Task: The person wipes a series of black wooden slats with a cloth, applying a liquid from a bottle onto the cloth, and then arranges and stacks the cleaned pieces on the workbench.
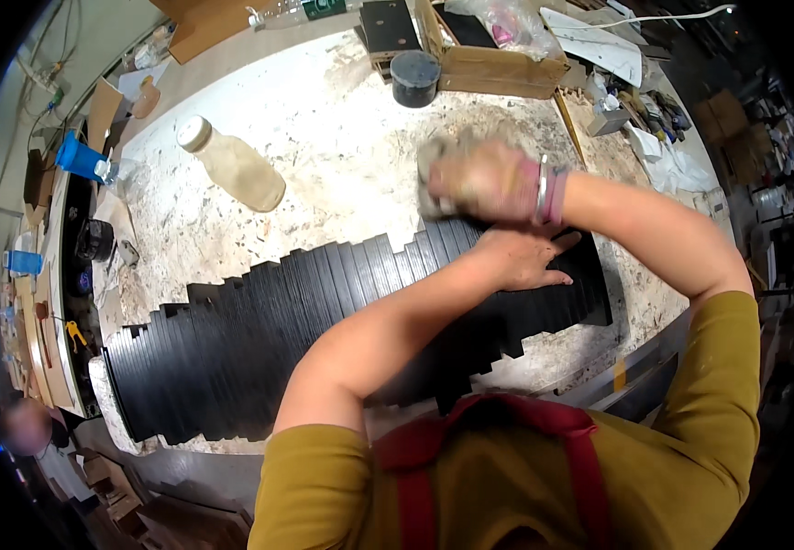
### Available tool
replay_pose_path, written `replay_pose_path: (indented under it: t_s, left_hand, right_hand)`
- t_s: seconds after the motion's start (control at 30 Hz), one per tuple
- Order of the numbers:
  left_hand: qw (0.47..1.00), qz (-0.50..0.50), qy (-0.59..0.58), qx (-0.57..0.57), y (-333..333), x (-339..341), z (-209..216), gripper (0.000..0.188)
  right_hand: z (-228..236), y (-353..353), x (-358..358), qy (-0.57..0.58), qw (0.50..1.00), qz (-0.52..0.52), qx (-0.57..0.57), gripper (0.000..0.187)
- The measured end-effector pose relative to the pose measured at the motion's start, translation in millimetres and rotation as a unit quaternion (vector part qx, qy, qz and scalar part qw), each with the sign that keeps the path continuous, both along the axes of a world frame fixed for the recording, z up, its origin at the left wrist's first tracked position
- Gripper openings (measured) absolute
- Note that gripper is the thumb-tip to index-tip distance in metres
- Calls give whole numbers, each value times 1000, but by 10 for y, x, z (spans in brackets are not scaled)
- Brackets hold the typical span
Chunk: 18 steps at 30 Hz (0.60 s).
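Black slats (342, 316), thin and laid side by side in a long uneven row, stretch across a pale, dust-stained table (324, 137) in the head view, which looks straight down at a person in a mustard shirt and red apron straps. The left hand (525, 261) lies flat and spread on the right part of the row, palm down, pressing the slats in place without gripping anything. The right hand (484, 179) is crossed above it, at the far edge of the row, clenched around what looks like a pale rag or pad (434, 174); motion blur hides exactly what it is. A plastic bottle (232, 165) of tan liquid lies on its side on the table, well apart from the slats, and a dark round tub (414, 78) stands near a cardboard box (498, 64) at the far edge. Judging from this, the loose slats could slide or fan out if the rubbing hand pushes harder than the flat hand holds, since their ends are already staggered. The crossed arms also limit reach, so a hard stroke might slip off the row's edge. The lying bottle could roll toward the row if the table is jolted, and whether its cap is tight cannot be told.
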<state>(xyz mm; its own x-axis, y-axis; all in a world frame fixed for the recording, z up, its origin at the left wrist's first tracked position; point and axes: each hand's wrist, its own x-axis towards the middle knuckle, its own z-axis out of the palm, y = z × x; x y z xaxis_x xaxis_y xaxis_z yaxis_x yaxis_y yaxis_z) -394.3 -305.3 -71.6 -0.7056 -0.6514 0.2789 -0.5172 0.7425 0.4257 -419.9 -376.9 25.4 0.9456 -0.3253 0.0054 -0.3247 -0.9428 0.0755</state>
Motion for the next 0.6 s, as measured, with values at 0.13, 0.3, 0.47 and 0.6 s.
replay_pose_path:
  t_s: [0.13,0.3,0.47,0.6]
  left_hand:
    - [997,-31,24,69,-28,-80,52,70]
    - [998,-26,20,-56,-59,-6,77,67]
    - [994,-44,16,94,-31,-69,140,70]
    - [996,-44,46,-55,-73,-88,118,69]
  right_hand:
    - [-321,-222,118,-61,996,-22,-67,20]
    - [-152,-463,-14,-92,995,-20,44,17]
    - [-338,-167,-81,-74,997,-2,11,16]
    - [-426,-624,104,-85,996,-23,-9,14]
